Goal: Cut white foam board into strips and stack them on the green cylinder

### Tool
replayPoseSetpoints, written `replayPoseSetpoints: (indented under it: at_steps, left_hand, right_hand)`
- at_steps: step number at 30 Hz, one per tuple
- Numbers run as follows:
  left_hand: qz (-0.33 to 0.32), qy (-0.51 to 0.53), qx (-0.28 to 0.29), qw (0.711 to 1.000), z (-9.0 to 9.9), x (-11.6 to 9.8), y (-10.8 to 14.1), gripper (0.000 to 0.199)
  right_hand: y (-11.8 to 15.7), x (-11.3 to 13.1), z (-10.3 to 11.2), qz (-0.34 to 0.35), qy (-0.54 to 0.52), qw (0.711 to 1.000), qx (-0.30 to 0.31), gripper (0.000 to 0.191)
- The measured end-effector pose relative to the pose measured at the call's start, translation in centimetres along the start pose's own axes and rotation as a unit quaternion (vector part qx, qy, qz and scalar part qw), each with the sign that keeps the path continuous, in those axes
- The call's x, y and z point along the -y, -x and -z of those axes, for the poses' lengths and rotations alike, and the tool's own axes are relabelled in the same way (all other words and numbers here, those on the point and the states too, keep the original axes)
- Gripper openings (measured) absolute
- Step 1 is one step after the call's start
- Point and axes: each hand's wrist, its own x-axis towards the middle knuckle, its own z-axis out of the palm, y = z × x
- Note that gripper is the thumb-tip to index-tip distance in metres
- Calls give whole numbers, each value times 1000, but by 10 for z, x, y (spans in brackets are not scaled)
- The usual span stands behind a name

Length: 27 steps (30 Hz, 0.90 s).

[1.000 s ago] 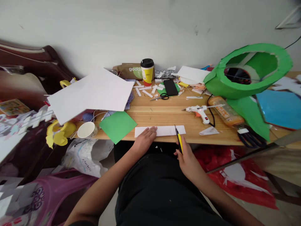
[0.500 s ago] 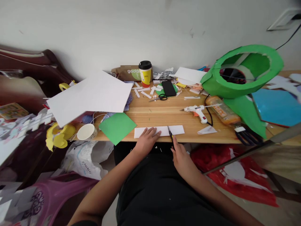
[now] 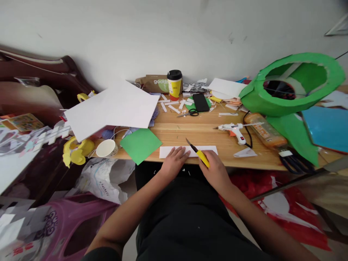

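A white strip of card or foam board (image 3: pixel 164 152) lies along the front edge of the wooden table. My left hand (image 3: pixel 174 162) rests flat on its left half, fingers spread and pressing it down. In my right hand (image 3: pixel 213 167) is a yellow and black utility knife (image 3: pixel 201 156). Its blade points up and to the left, over the strip's far edge; whether it touches cannot be made out. To the left of the strip is a green square sheet (image 3: pixel 141 145).
Behind lie scissors (image 3: pixel 192 112), a phone (image 3: pixel 200 102), white offcuts and a lidded cup (image 3: pixel 174 86). A glue gun (image 3: pixel 234 130) and a big green ring-shaped piece (image 3: pixel 290 105) are on the right. At left are a large white board (image 3: pixel 111 108) and a paper cup (image 3: pixel 106 148).
My right hand has turned the knife from pointing away, with its tip on the strip, to pointing left. My left hand stays on the strip. The whole view has shifted slightly.
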Motion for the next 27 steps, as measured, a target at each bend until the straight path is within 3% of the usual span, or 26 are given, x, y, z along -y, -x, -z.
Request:
replayPoseSetpoints:
  at_steps: [4,9,12,17,21,27]
  left_hand:
    - [5,43,-15,999,-6,8,4,42]
    - [-17,97,-21,995,-9,18,7,44]
    - [-11,103,-70,992,-13,23,16,34]
    - [138,77,-206,966,-13,29,52,23]
    - [243,59,-235,939,-7,28,73,20]
    - [262,124,-295,911,-10,24,69,19]
  right_hand:
    - [-21,-23,-12,18,-32,998,58,32]
    - [-21,-33,-17,-5,1,998,59,30]
    - [-19,-35,-17,21,13,997,67,32]
    - [-16,-38,-19,29,27,997,64,33]
    - [-16,-39,-20,35,28,998,53,33]
    - [-17,-39,-15,21,25,997,70,33]
